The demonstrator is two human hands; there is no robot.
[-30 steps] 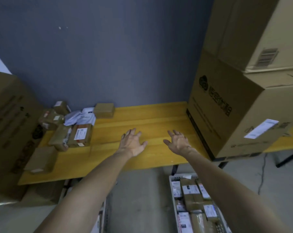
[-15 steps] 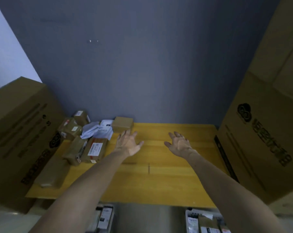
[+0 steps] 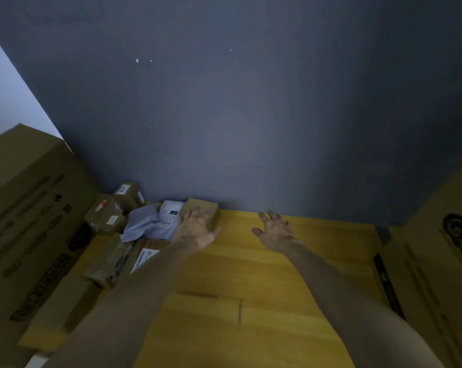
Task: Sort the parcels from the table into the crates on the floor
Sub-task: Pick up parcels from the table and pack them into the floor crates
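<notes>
Several small parcels lie in a heap at the far left of the yellow wooden table [image 3: 264, 288]. A small brown box [image 3: 204, 211] stands against the wall at the heap's right end. My left hand [image 3: 195, 231] reaches out with spread fingers just in front of that box, its fingertips at the box's near face. Beside it lie a crumpled white mailer bag [image 3: 150, 223] and a brown parcel with a white label [image 3: 145, 254]. My right hand [image 3: 276, 229] hovers open over bare wood to the right. The crates are out of view.
A large cardboard box [image 3: 30, 221] stands at the table's left end and another large box [image 3: 442, 261] at the right end. A dark blue-grey wall closes the back. A flat brown parcel [image 3: 54, 322] lies at the front left edge.
Both hands have stretched farther toward the back of the table, the left one arriving at the small brown box. The view has tilted up, so the floor crates have left the frame.
</notes>
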